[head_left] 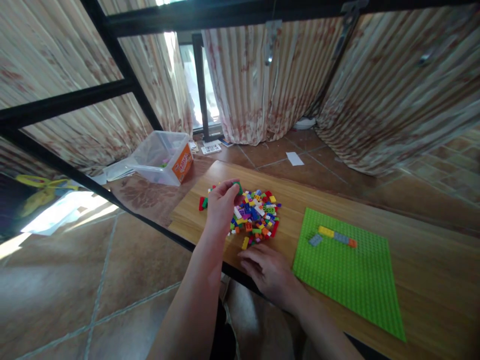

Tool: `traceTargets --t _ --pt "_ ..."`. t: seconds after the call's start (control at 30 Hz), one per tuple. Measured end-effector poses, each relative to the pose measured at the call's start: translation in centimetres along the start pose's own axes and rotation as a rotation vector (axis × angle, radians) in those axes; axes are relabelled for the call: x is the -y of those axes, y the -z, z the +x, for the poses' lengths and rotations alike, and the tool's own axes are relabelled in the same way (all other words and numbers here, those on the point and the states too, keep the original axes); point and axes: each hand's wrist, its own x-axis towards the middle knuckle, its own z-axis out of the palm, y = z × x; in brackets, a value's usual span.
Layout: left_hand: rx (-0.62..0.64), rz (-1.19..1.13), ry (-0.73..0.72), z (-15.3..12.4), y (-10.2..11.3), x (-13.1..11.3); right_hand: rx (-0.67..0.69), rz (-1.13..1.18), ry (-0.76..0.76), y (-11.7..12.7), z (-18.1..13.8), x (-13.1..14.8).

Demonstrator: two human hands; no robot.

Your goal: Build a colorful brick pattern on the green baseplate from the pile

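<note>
A heap of small bricks in many colours (257, 212) lies on the wooden table (412, 240). My left hand (222, 202) hovers over the heap's left side, fingers pinched on a small green brick (238, 187). My right hand (268, 270) rests flat on the table's near edge, fingers spread, just below the heap and holding nothing. To the right lies a green baseplate (348, 280). On its upper part sits a short row of bricks: yellow (326, 231), grey (341, 237), orange (352, 243), with another grey brick (315, 240) beside them.
A clear plastic box with an orange label (165, 157) stands on the tiled floor beyond the table's left end, with papers (211, 148) near it. Patterned curtains (270, 80) hang behind. A black metal frame (67, 100) crosses the left side.
</note>
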Motion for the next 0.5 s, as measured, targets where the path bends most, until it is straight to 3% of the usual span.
traceTargets --t 0.13,0.37,0.5 --pt "0.004 0.036 -0.008 -0.1 -0.1 0.0 -0.089 -0.028 0.083 -0.6 1.2 -0.6" --pt "0.135 0.133 0.013 -0.6 -0.7 0.1 -0.246 0.099 0.01 0.5 1.6 -0.3" --pt "0.259 0.161 0.056 -1.2 -1.6 0.6 -0.565 0.042 -0.146 3.3 0.3 -1.1"
